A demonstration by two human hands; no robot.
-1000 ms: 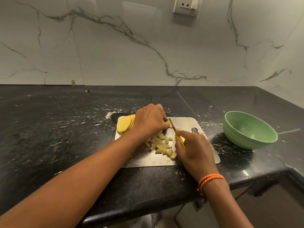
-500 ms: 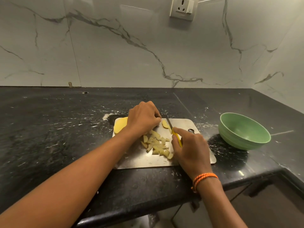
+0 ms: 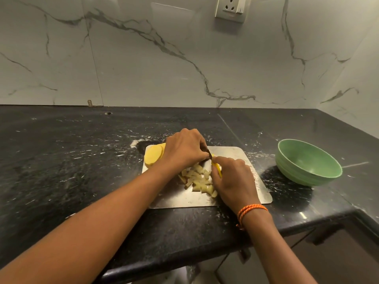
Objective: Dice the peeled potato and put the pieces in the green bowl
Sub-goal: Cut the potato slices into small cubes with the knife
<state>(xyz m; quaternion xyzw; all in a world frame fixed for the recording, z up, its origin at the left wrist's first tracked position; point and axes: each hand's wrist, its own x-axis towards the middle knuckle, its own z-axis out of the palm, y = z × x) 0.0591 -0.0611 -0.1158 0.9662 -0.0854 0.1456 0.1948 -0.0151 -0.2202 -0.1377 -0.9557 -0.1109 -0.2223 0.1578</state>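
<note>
A steel cutting board [image 3: 178,198] lies on the black counter. Round yellow potato slices [image 3: 152,156] are stacked at its back left corner. Several diced potato pieces [image 3: 198,180] lie in a heap mid-board. My left hand [image 3: 183,149] is curled over a potato piece at the back of the board, hiding it. My right hand [image 3: 233,178] grips a yellow-handled knife [image 3: 216,166], its blade pointing toward the left fingers. The green bowl [image 3: 307,162] stands to the right of the board, with nothing in it.
The black stone counter [image 3: 82,160] is streaked with white marks. Its front edge runs close below the board, and it turns a corner at the right. A marble wall with a socket [image 3: 230,7] rises behind.
The view tilted up slightly. My right hand drew the knife back toward my left fingers, and the loose slice beside the blade is now hidden under my hands.
</note>
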